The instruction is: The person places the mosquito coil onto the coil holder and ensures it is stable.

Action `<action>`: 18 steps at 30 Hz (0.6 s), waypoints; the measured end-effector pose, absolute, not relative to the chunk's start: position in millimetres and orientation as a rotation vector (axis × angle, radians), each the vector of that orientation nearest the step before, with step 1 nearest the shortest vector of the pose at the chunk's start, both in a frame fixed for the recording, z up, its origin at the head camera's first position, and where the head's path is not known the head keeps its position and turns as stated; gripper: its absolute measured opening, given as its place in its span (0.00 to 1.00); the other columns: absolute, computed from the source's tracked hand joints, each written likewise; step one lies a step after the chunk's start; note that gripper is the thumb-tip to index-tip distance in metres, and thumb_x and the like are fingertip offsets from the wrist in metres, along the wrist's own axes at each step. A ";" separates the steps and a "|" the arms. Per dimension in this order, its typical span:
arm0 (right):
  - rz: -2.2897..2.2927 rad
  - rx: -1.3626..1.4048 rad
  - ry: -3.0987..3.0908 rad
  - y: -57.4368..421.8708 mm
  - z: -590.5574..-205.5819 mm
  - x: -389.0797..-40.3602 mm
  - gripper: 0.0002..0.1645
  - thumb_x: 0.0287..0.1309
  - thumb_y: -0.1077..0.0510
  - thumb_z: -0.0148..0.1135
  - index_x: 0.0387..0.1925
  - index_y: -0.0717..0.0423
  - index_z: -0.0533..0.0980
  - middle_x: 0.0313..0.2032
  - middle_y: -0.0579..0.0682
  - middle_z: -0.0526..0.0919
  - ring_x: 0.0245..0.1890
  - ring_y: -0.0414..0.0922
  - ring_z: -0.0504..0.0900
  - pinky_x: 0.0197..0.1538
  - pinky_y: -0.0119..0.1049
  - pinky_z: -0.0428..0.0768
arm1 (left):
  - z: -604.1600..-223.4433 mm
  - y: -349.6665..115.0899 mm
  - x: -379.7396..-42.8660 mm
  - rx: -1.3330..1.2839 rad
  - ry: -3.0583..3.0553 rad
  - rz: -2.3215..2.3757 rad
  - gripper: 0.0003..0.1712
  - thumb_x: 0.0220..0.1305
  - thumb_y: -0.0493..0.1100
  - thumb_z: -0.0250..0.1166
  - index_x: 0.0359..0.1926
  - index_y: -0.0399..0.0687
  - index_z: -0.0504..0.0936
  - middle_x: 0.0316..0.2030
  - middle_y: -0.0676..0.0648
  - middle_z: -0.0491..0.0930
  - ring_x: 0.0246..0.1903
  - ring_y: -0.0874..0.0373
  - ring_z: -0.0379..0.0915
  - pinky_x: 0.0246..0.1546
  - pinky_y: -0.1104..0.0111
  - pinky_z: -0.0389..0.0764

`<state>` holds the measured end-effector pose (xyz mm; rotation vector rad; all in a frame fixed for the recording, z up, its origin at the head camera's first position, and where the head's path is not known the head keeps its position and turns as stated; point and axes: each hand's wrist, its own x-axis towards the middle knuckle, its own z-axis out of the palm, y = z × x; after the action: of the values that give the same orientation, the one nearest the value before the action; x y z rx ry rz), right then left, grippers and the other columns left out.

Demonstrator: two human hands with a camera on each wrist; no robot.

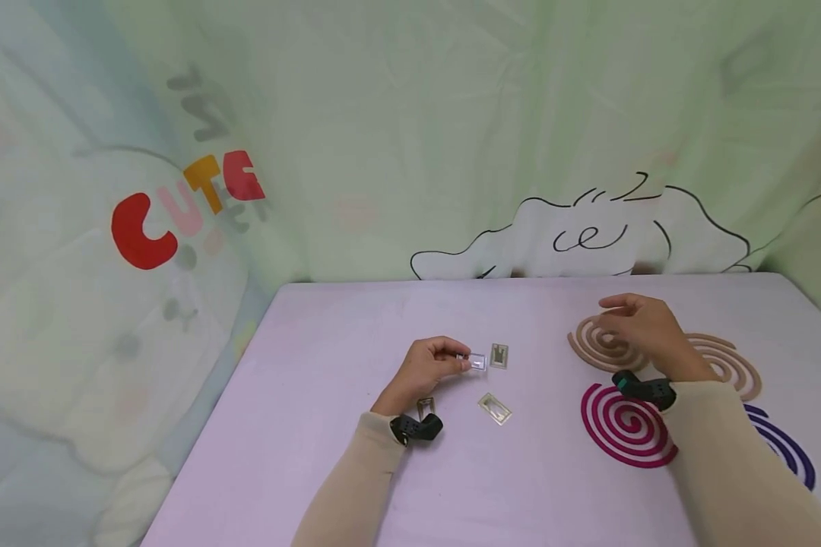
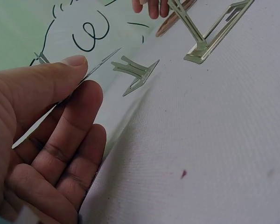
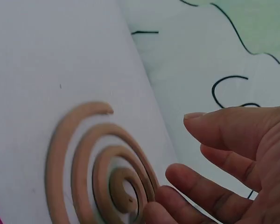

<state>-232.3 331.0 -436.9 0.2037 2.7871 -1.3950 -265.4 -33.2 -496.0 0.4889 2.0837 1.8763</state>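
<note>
"What does the left hand have?"

"I see the left hand pinching a small metal stand between thumb and fingers, above the pale table. A pronged stand sits just right of it, a rectangular stand nearer the person, and another stand beside the wrist."

"And the right?"

"I have the right hand over a tan coil, fingers parted and loosely bent, gripping nothing; I can't tell whether a fingertip touches it. A second tan coil, a magenta coil and a blue coil lie near that arm."
</note>
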 end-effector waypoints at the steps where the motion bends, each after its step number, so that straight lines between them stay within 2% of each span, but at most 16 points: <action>1: -1.377 0.217 2.791 333.7 -436.9 -233.8 0.36 0.74 0.47 0.60 0.69 0.71 0.68 0.63 0.76 0.73 0.54 0.63 0.81 0.53 0.52 0.84 | -495.7 -33.5 -265.3 0.483 2.083 1.879 0.13 0.60 0.31 0.76 0.47 0.35 0.88 0.37 0.49 0.89 0.31 0.66 0.79 0.33 0.75 0.77; 3: -1.314 0.256 2.809 338.3 -437.4 -237.1 0.38 0.72 0.47 0.61 0.70 0.71 0.66 0.64 0.77 0.70 0.61 0.72 0.72 0.58 0.64 0.78 | -495.3 -33.7 -264.8 0.470 2.077 1.889 0.13 0.59 0.31 0.76 0.46 0.36 0.88 0.36 0.50 0.89 0.31 0.66 0.79 0.32 0.76 0.77; 5: -1.267 0.298 2.831 342.2 -438.0 -239.6 0.38 0.70 0.48 0.63 0.70 0.70 0.66 0.64 0.77 0.69 0.62 0.74 0.68 0.59 0.69 0.74 | -495.5 -33.7 -264.6 0.460 2.071 1.895 0.13 0.59 0.31 0.76 0.46 0.36 0.88 0.36 0.51 0.89 0.31 0.65 0.79 0.32 0.76 0.77; 11: -1.099 0.343 2.906 350.8 -437.3 -243.9 0.37 0.67 0.50 0.66 0.68 0.70 0.68 0.63 0.78 0.68 0.60 0.76 0.66 0.56 0.72 0.72 | -495.3 -33.5 -264.5 0.451 2.063 1.901 0.13 0.59 0.31 0.76 0.46 0.35 0.88 0.35 0.51 0.89 0.31 0.65 0.79 0.33 0.75 0.77; 18: -0.982 0.225 2.854 357.7 -437.6 -242.3 0.43 0.62 0.53 0.70 0.69 0.73 0.64 0.61 0.81 0.65 0.56 0.76 0.67 0.57 0.74 0.70 | -495.6 -32.9 -265.0 0.431 2.064 1.902 0.13 0.59 0.30 0.75 0.46 0.35 0.88 0.35 0.51 0.88 0.31 0.65 0.79 0.33 0.75 0.78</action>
<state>-242.3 357.7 -437.6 0.2254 2.8535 -0.9825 -265.0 -32.9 -495.6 0.4309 2.0638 1.9020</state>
